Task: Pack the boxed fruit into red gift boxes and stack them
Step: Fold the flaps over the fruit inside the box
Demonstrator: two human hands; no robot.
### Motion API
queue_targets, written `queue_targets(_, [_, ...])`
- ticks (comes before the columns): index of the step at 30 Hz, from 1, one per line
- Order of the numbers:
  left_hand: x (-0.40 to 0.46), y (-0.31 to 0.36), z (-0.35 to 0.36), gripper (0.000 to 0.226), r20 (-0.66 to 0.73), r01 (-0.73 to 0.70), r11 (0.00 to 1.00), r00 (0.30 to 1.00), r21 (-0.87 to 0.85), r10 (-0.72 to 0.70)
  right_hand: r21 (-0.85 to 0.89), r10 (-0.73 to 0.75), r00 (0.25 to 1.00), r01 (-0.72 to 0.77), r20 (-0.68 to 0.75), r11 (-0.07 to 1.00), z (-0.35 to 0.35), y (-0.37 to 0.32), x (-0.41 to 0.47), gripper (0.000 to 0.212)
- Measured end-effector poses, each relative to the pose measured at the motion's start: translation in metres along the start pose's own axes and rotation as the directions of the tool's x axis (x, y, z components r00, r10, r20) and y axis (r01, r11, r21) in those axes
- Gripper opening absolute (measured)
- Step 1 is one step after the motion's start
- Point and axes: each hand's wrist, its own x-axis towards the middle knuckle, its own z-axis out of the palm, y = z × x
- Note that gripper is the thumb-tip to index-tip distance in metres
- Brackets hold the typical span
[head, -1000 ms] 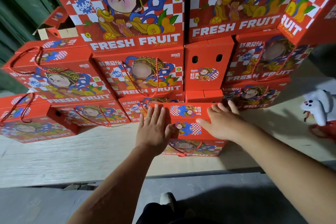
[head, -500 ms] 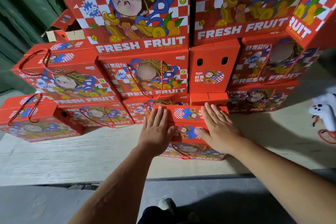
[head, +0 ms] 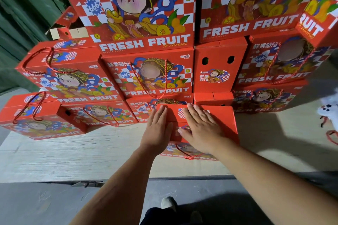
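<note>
Pale wooden worktop (head: 54,155) carries a wall of stacked boxes (head: 146,71), red and printed "FRESH FRUIT", with green sheeting behind on the left. One red gift box (head: 222,124) stands alone at the front of the stack, near the worktop edge, its rope handle (head: 186,153) hanging down the near face. Both arms reach forward, nearly straight. Left hand (head: 157,131) lies palm-down on the left part of the lid, fingers straight and close together. Right hand (head: 199,129) lies flat beside it, fingers straight and slightly spread, angled left. Neither hand grips anything.
</note>
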Motion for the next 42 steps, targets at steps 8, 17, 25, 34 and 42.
queue_targets(8, [0.017,0.033,0.016,0.062,0.069,-0.041,0.929,0.997,0.367,0.016,-0.004,0.425,0.904,-0.426,-0.045,0.905,-0.007,0.032,-0.017,0.079])
queue_targets(17, [0.007,-0.014,-0.009,0.069,0.112,-0.013,0.891,0.993,0.453,-0.042,0.017,0.307,0.95,-0.308,0.05,0.951,-0.012,0.077,-0.038,0.088])
queue_targets(25, [0.002,0.006,0.005,0.067,0.208,-0.261,0.879,0.96,0.4,0.19,-0.036,0.081,0.995,-0.083,-0.059,0.996,-0.011,0.044,-0.033,0.077])
queue_targets(34, [-0.018,0.0,0.009,0.06,0.035,0.232,0.519,0.932,-0.823,-0.361,0.826,0.218,0.803,-0.501,0.555,-0.26,-0.006,0.06,-0.075,0.068])
queue_targets(42, [-0.084,0.01,0.011,0.043,-0.036,0.513,0.684,0.786,-0.518,-0.617,0.862,0.497,0.704,-0.394,0.507,-0.32,-0.025,0.09,-0.054,0.054])
